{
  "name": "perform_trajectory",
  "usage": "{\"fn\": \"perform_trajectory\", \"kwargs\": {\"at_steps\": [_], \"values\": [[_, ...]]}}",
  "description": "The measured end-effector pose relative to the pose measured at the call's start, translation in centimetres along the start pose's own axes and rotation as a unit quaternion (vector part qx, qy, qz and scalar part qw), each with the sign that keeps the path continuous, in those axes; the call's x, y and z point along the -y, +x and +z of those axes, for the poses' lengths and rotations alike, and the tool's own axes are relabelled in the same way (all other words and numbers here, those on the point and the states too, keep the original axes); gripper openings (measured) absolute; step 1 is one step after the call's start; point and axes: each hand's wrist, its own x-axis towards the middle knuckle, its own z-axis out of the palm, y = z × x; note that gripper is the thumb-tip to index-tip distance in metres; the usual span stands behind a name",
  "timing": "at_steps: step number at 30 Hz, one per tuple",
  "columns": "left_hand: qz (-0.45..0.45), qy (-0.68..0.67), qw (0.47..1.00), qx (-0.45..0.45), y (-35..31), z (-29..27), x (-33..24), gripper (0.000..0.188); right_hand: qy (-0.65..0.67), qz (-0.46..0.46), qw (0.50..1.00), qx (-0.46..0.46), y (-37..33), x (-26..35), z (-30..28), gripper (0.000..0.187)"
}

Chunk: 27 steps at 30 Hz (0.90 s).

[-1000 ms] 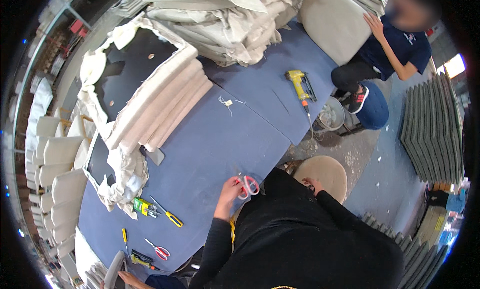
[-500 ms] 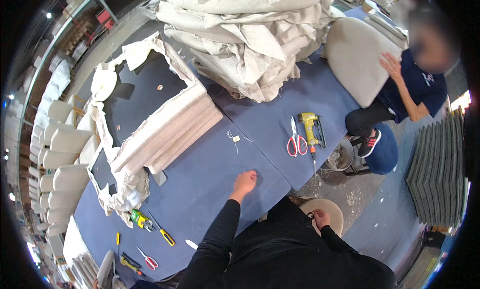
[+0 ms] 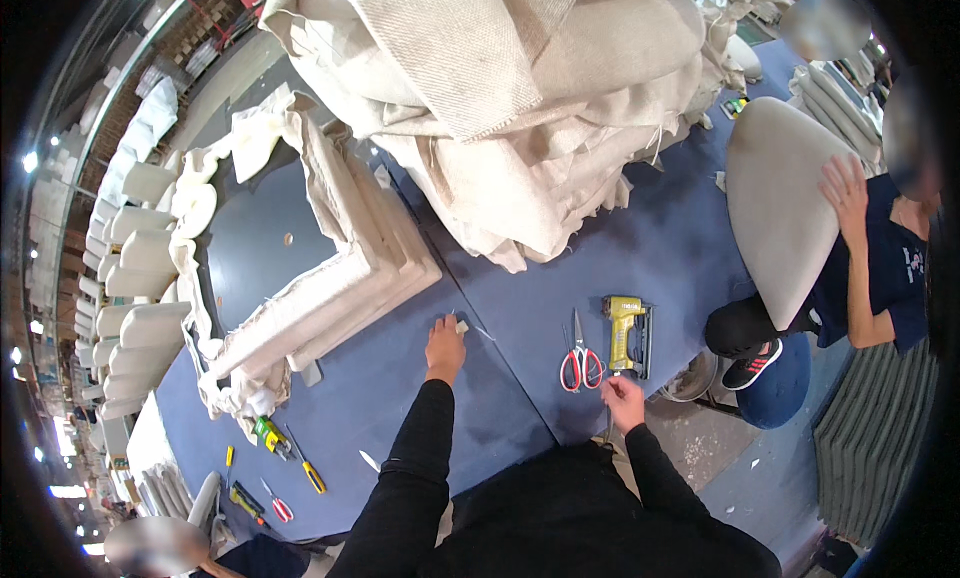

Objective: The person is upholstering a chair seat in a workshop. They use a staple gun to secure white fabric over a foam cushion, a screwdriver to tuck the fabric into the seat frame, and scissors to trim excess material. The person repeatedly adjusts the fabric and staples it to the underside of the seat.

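My left hand (image 3: 446, 350) reaches over the blue work table, its fingers stretched forward and down beside a small pale tag (image 3: 462, 328) with loose threads. Whether the fingertips touch the tag is hard to see. My right hand (image 3: 625, 402) has its fingers drawn together at the lower end of a yellow staple gun (image 3: 625, 333). The gun's hose fitting is partly hidden there, so what the fingers pinch is unclear. Just left of the gun lie red-handled scissors (image 3: 581, 366). A stack of fabric-covered panels (image 3: 375, 263) lies to the left.
A tall pile of beige fabric-covered pieces (image 3: 560, 168) stands at the back. On the right a co-worker holds a grey padded seat (image 3: 775, 198). Screwdrivers (image 3: 312, 475) and other scissors (image 3: 278, 505) lie front left. Grey stacked panels (image 3: 870, 448) stand at far right.
My left hand has moved forward to the tag and threads. My right hand has come up from beside my body to the staple gun's lower end. The view has shifted.
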Motion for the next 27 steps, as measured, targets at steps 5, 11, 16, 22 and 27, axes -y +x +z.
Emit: {"fn": "perform_trajectory", "kwargs": {"at_steps": [5,11,16,22,27], "values": [[-0.034,-0.134,0.989,0.060,-1.6,0.0,-0.2,0.031,-0.103,-0.027,0.994,-0.010,1.7,-1.3,0.2,0.013],[0.026,-0.259,0.948,0.181,-12.3,2.5,-1.7,0.028,-0.363,-0.076,0.925,-0.086,1.4,1.4,5.2,0.047],[0.060,-0.262,0.931,0.247,-23.3,4.3,5.7,0.025,-0.461,0.037,0.885,-0.061,3.5,0.9,6.2,0.028],[-0.100,-0.457,0.862,0.193,-30.9,6.7,19.0,0.017,-0.447,0.031,0.891,-0.072,4.2,-0.2,5.7,0.026],[-0.176,-0.508,0.838,0.090,-33.1,5.9,24.8,0.010,-0.285,-0.014,0.952,-0.112,2.9,0.0,5.9,0.032]]}}
